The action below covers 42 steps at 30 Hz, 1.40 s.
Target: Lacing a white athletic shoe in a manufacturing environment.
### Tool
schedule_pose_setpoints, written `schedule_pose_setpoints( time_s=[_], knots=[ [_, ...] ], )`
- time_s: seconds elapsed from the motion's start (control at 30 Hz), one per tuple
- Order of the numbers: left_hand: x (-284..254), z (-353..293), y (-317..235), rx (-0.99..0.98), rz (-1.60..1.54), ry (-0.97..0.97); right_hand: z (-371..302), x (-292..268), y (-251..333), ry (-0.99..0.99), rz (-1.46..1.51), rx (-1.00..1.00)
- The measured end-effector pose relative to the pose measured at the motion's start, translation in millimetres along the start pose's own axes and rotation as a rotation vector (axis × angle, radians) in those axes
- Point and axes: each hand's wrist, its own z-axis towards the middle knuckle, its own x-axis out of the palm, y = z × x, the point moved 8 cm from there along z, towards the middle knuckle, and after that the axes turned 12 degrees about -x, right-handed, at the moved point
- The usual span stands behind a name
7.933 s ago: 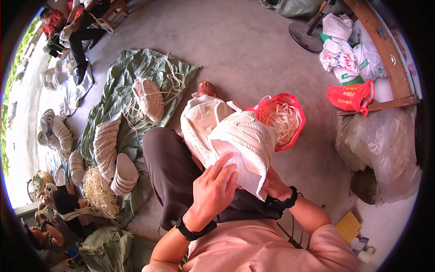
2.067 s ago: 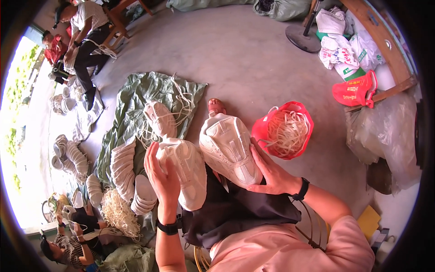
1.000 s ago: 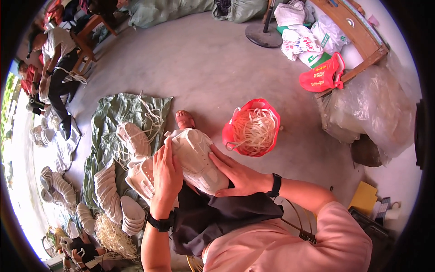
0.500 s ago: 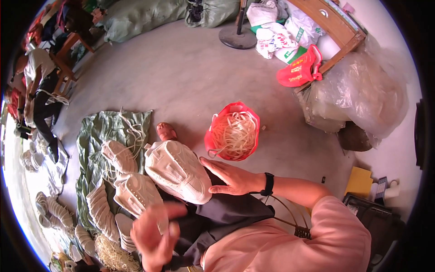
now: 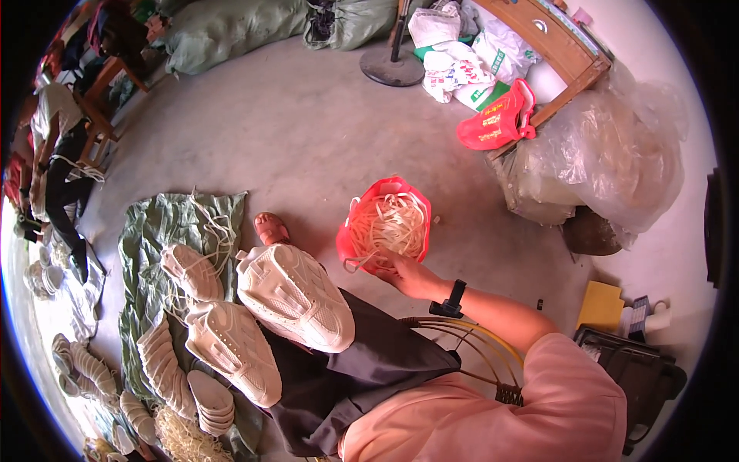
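Note:
My right hand [image 5: 416, 277] is at the near rim of a red bag [image 5: 348, 245] full of pale shoelaces [image 5: 389, 223]. Its fingertips merge with the laces, so their grip cannot be made out. On my lap lie two unlaced cream sneakers: the larger-looking one [image 5: 296, 296] rests on my dark trousers, and the other sneaker [image 5: 233, 350] is just left of it. Neither is in a hand. My left hand is out of view.
A green woven sheet [image 5: 150, 231] at the left carries another sneaker [image 5: 192, 271], loose laces and stacked shoe parts [image 5: 163, 358]. Beyond it a person [image 5: 58, 146] sits. Plastic bags [image 5: 608, 154] and a wooden table [image 5: 550, 42] stand at the right; a round stand base [image 5: 391, 68] is at the back.
My right hand has left the larger-looking sneaker and reached forward to the red bag. My left hand, which was over the nearer sneaker, has gone out of view. The view has shifted slightly.

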Motion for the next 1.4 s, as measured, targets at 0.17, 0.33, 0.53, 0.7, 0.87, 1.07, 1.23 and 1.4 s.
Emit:
schedule_pose_setpoints(
  time_s=[0.17,0.33,0.53,0.7,0.87,1.07,1.23,1.4],
  knots=[
    [-6,-6,5,0.009,-0.069,-0.138,0,-4,-27,-0.03,-0.056,0.066],
    [-13,-18,11,0.017,-0.132,-0.283,13,-14,-23,-0.014,-0.139,0.152],
    [-17,-24,16,0.019,-0.192,-0.373,24,-16,-45,-0.076,-0.217,0.097],
    [-16,-12,21,0.0,-0.204,-0.316,32,-16,-62,-0.168,-0.19,0.025],
    [-14,1,25,-0.021,-0.21,-0.262,40,-13,-77,-0.071,-0.205,0.128],
    [-12,15,29,-0.042,-0.222,-0.194,43,-15,-90,-0.108,-0.318,0.077],
    [-13,22,31,-0.06,-0.226,-0.152,44,-22,-80,-0.093,-0.527,0.047],
    [-15,27,33,-0.078,-0.226,-0.115,50,-26,-76,0.042,-0.705,0.075]
  ],
)
